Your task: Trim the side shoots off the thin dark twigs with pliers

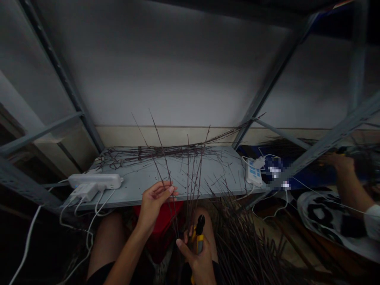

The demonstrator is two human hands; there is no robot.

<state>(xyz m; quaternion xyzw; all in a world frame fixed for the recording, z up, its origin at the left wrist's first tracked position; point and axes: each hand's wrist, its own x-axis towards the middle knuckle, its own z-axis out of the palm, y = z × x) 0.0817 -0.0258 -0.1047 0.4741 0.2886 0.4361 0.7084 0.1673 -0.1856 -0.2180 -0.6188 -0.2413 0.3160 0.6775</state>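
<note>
Thin dark twigs rise from between my hands, pointing up over the shelf's front edge. My left hand pinches some of them partway up, thumb against fingers. Lower down, my right hand grips a pair of yellow-and-black pliers, their dark jaws pointing up. Its thumb and fingertips also press on the lower part of the twigs. More upright twigs stand just right of my left hand; where their lower ends are held is hard to make out.
A row of twigs lies along the back of the grey shelf. A white power strip with cables sits at left, another power strip at right. A large twig heap stands beside my right leg. A co-worker's hand is at far right.
</note>
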